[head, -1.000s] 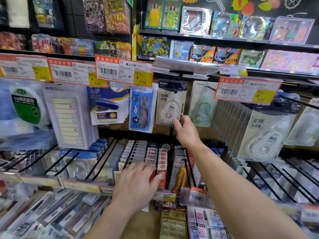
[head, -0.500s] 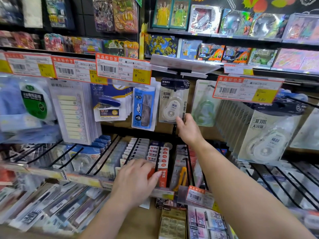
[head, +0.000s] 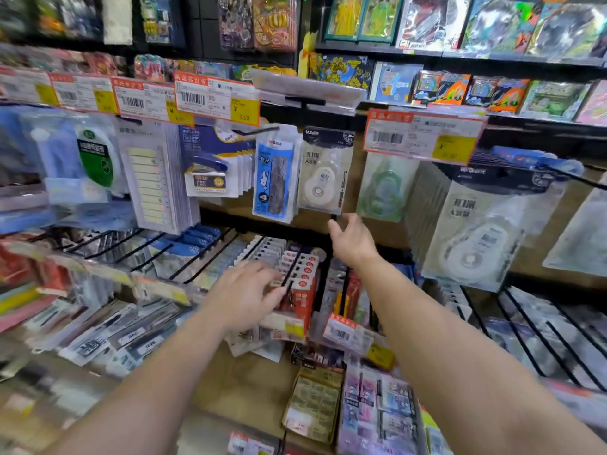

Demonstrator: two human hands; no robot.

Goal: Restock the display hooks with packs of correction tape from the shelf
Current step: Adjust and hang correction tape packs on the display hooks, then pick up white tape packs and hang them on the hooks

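the right hand [head: 353, 239] sits at the centre of the frame, just below the bottom edge of a hanging correction tape pack [head: 325, 170]. its fingers are spread and relaxed, gripping nothing, and the fingertips are close under the pack; whether they touch it cannot be told. that pack, with a dark header and a white round dispenser, hangs from a display hook in the upper middle of the frame, under a clear tag holder [head: 308, 90]. just to its left hangs a blue pack with a rabbit drawing [head: 274, 178], and to its right a pale green pack [head: 384, 188].

the left hand [head: 244, 295] is lower and left of centre, blurred. its fingers are stretched forward and loosely spread over a row of red-and-white packs [head: 300, 277] hanging on a lower hook; it holds nothing.

at the right of the frame a thick row of larger correction tape packs [head: 473, 231] hangs from a long hook behind an orange price tag [head: 423, 136]. more orange price tags [head: 216, 98] run across the upper left. a stapler pack [head: 208, 174] and a sticky tab pack [head: 151, 178] hang at left of centre. toy boxes [head: 492, 24] fill the shelf at upper right.
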